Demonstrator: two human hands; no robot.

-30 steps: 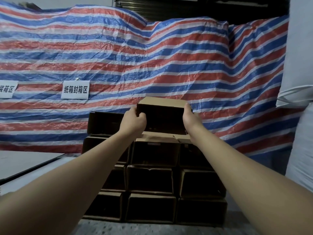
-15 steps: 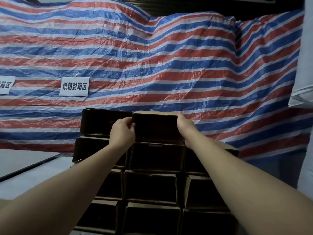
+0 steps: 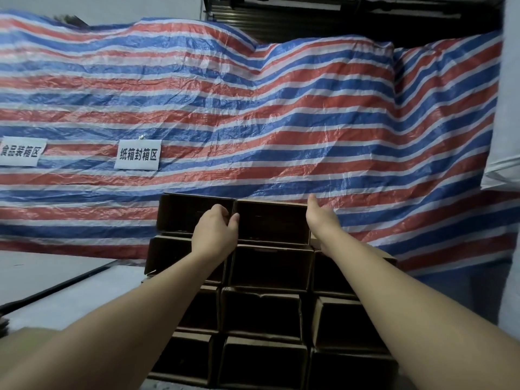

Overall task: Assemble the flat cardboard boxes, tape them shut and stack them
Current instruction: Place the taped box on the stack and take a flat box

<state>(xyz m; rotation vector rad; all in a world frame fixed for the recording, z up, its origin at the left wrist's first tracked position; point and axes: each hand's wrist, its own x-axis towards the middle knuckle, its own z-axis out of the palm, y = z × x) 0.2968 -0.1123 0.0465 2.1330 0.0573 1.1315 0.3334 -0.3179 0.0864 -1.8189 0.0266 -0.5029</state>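
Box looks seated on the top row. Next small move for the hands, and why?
Probably draw both hands back. The top middle box sits level on the stack beside the top left box, the right hand lies flat and open at its right side, and the left hand only curls loosely at its left edge.

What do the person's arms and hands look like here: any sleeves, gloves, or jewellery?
Both forearms are bare as far as the frame shows, with no sleeves in view. The left hand and right hand wear no gloves. No watch, ring or bracelet shows on either.
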